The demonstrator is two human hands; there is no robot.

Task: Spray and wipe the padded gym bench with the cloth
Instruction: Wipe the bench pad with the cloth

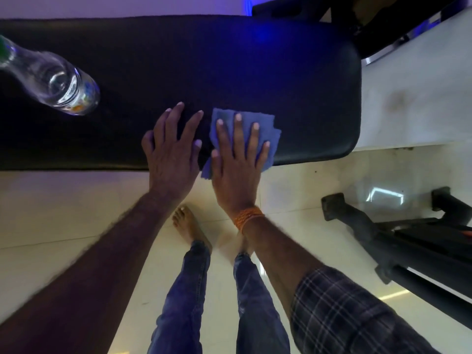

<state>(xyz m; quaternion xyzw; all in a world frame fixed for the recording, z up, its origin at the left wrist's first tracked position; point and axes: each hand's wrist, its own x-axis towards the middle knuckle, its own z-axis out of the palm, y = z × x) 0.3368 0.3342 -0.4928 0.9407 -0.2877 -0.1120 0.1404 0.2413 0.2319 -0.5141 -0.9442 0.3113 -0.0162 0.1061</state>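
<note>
**Two flat palms, one blue cloth on the black bench**

The padded bench [229, 72] runs across the upper half of the frame, a long black slab of smooth, slightly glossy vinyl with a rounded corner at right, catching a blue glow near the top centre. On its near edge, centre frame, lies a single blue cloth [265, 126], soft and folded into a rough square with frayed-looking edges, one corner hanging over the bench's lip.

The right hand [237, 159] presses flat on that cloth, fingers spread wide and pointing away, palm down; a band of orange threads [247, 217] circles the wrist, and a plaid sleeve covers the forearm at lower right. The left hand [171, 152] sits just beside it, also splayed flat and holding nothing, its palm straddling the bench's edge, the forearm bare.

One clear bottle [51, 77], round and transparent with a printed label near its base, shows at upper left over the bench. Below, pale glossy floor tiles [63, 213], two denim-clad legs, and black metal frames at right.
</note>
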